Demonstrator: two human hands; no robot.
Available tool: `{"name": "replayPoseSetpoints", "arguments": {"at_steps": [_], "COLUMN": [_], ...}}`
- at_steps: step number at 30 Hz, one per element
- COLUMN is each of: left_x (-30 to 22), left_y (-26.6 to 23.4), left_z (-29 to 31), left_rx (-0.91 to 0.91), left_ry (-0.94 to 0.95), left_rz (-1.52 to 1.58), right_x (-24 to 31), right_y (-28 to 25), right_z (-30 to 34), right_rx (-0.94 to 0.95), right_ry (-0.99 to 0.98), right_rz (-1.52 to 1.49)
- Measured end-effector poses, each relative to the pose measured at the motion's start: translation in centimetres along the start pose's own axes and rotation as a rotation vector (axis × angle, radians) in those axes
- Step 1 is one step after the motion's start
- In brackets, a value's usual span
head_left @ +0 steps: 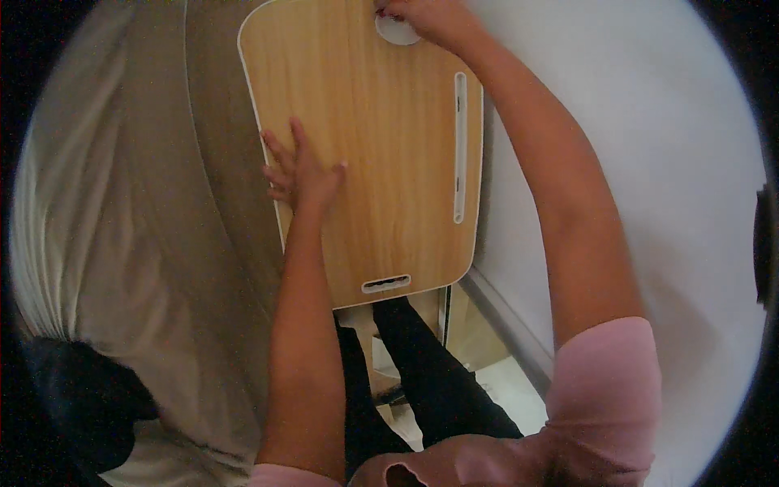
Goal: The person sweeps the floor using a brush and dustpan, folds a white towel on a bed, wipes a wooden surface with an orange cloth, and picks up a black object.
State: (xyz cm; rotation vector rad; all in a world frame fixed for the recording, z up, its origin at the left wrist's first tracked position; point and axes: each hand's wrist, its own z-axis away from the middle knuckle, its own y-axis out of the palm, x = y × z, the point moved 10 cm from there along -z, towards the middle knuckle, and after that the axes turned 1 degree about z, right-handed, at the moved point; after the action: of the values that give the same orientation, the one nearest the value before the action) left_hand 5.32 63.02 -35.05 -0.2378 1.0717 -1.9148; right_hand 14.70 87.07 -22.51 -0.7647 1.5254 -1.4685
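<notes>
A wood-grain lap desk board (381, 154) with a white rim and rounded corners lies lengthwise in front of me. My left hand (304, 170) rests on its left edge, fingers spread and stretched over the surface. At the top of the view, my right hand (426, 18) is bent over a round white recess (398, 32) in the board. Its fingers are curled together, partly cut off by the picture's edge; what they hold, if anything, is hidden. A long white-edged slot (459, 146) runs along the board's right side, and a handle cutout (386, 283) sits at the near end.
Draped beige-brown fabric (146, 203) fills the left side, with a dark cloth item (85, 398) at lower left. A white wall (649, 122) stands close on the right, with a grey baseboard strip (507, 325). My legs in black trousers (430, 365) are below the board.
</notes>
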Motion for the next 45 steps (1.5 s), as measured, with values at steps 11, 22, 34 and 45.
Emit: {"name": "replayPoseSetpoints", "arguments": {"at_steps": [11,22,34,45], "left_x": [-1.5,1.7,5.5,21.4], "left_y": [-0.6,-1.4,-3.1,10.3], "left_z": [0.5,0.4,1.5,14.1], "left_rx": [-0.019,-0.017,-0.358,0.3], "left_ry": [0.02,-0.055,0.453,-0.417], "left_rz": [-0.005,-0.014,0.462,1.107], "right_x": [0.0,-5.0,20.0,11.3], "right_y": [5.3,7.4,4.1,5.7], "right_z": [1.7,4.6,14.0,14.2], "right_rx": [0.037,-0.07,-0.322,-0.289], "right_ry": [0.171,0.77,0.121,0.591], "right_rz": [0.577,-1.339,-0.744,-0.905]}}
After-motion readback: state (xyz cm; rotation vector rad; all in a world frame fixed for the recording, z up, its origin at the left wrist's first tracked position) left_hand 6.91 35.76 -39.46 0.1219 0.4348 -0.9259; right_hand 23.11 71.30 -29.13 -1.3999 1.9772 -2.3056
